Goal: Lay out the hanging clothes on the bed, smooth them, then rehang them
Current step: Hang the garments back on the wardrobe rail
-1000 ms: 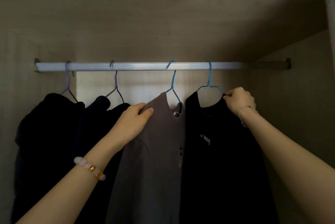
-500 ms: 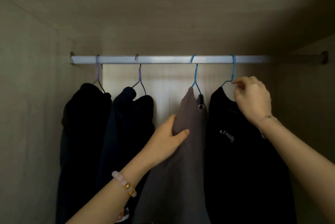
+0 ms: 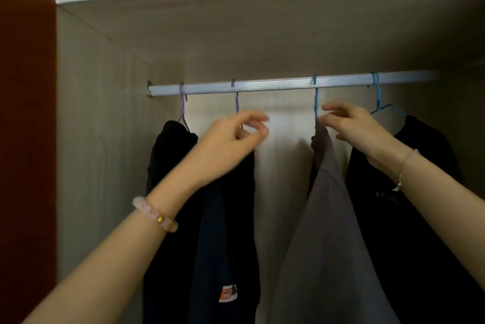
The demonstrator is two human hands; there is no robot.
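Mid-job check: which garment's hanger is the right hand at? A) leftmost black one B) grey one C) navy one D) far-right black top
B: the right hand has its fingertips at the neck of the blue hanger that carries the grey garment.
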